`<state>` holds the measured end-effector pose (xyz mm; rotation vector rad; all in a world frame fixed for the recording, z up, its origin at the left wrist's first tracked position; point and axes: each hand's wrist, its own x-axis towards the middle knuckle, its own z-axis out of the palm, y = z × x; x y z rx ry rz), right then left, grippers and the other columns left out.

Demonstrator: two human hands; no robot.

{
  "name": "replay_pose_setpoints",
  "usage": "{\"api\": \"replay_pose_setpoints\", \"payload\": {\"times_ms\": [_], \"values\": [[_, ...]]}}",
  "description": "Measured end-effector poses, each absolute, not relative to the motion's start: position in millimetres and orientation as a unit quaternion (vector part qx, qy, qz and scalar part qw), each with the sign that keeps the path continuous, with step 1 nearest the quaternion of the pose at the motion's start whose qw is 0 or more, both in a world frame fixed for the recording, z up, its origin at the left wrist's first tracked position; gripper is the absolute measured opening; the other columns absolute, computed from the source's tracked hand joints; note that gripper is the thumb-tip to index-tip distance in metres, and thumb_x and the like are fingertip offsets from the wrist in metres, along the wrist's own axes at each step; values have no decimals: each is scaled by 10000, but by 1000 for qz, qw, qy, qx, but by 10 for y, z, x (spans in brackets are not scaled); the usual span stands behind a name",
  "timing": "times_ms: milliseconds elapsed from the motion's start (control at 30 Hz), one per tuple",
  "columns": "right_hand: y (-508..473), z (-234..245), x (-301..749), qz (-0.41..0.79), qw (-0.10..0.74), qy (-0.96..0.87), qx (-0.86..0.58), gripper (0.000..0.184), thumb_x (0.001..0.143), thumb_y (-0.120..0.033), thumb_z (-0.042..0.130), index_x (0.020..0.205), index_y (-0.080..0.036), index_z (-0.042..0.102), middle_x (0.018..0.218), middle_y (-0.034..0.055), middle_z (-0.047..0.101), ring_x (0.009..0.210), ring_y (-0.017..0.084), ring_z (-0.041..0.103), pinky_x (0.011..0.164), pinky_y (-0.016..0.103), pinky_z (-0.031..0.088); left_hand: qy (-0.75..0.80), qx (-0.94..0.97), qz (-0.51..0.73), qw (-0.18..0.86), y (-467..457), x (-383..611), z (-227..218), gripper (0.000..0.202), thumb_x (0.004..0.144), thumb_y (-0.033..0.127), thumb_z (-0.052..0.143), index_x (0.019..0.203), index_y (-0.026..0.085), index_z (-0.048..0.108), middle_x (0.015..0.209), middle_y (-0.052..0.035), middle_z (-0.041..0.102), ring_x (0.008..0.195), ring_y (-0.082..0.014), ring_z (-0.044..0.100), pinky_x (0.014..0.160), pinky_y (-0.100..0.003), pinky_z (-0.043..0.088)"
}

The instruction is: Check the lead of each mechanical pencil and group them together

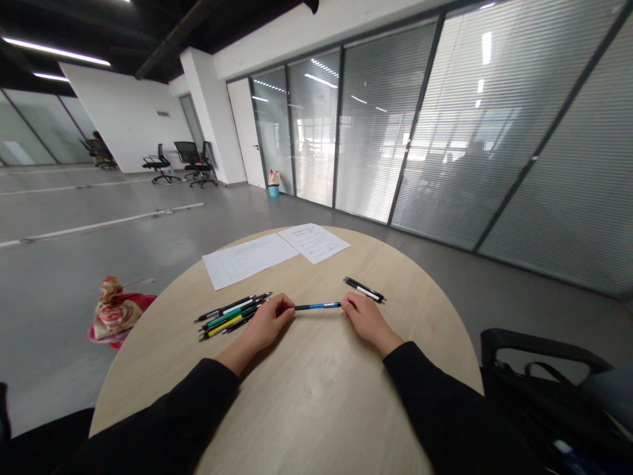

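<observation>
Black long sleeves [445,409] end at bare hands [267,322].

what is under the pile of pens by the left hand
The pens lie on the pale wood table, which shows between them; the strip right beneath each pen is covered, so what is there cannot be seen.

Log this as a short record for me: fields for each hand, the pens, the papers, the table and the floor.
Left hand: pinches one end of a blue pen
Right hand: fingers at the pen's other end
Pens by left hand: loose group of pens
Pens by right hand: two black-and-white pens
Papers: two printed sheets
Table: round light wood table
Floor: red patterned bundle
</observation>
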<state>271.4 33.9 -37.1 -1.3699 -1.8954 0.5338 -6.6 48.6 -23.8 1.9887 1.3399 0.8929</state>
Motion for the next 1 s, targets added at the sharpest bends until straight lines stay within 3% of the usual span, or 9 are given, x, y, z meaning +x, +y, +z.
{"api": "replay_pose_setpoints", "payload": {"times_ms": [767,1000], "values": [[317,-332,2713,222,371,-730,-530,324,956,-219,479,634,-199,504,610,-12,552,624,151,503,625,262,310,503,753,318,281,505,-89,-269,178,861,383,600,881,208,627,803,-9,657,752,-212,593,695,-316,430],[337,-379,2710,234,411,-713,-518,218,904,-212,525,722,-186,642,696,8,633,683,162,550,665,270,364,504,755,313,279,494,-71,-238,172,852,369,599,872,200,624,787,-6,646,741,-207,581,691,-317,430]]}}
